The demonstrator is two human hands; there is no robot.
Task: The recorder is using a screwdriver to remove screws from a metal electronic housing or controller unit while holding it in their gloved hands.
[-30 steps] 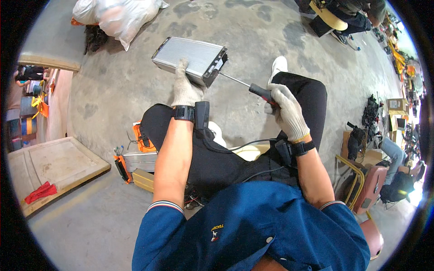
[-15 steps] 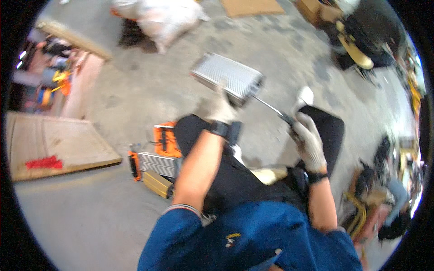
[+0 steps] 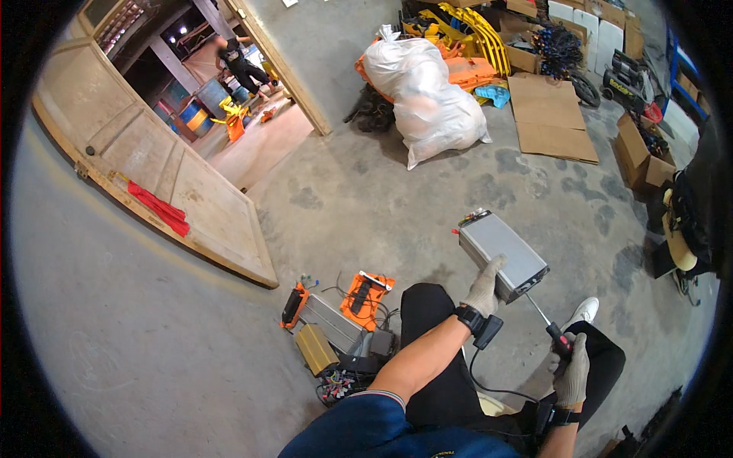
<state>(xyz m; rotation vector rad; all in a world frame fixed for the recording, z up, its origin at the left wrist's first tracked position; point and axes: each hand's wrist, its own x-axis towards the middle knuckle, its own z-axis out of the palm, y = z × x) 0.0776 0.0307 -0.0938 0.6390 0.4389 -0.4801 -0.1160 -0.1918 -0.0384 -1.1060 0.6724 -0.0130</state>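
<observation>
My left hand (image 3: 481, 291), in a pale work glove, grips the near left side of a silver metal box (image 3: 505, 246), its thumb on the top face. Small coloured connectors stick out at the box's far left end. In my gloved right hand (image 3: 573, 375) is a screwdriver (image 3: 560, 337) with a black and red handle. Its shaft points up and left, and the tip meets the dark end panel of the box. Whether it sits in a screw is too small to tell. The box is held above the floor, in front of my knees.
Left of my knee lie a gold metal box (image 3: 316, 349), an orange bracket (image 3: 366, 299) and tangled wires. A wooden door (image 3: 153, 153) with a red cloth stands ajar; a person (image 3: 243, 65) is beyond it. Farther off are a white sack (image 3: 427, 99), flat cardboard (image 3: 551, 114) and an open carton (image 3: 641, 156).
The view has swung, so the doorway, sack and far floor show more. Hands, box and screwdriver now appear lower and farther right. Both hands keep their holds, and the screwdriver tip stays at the box's end.
</observation>
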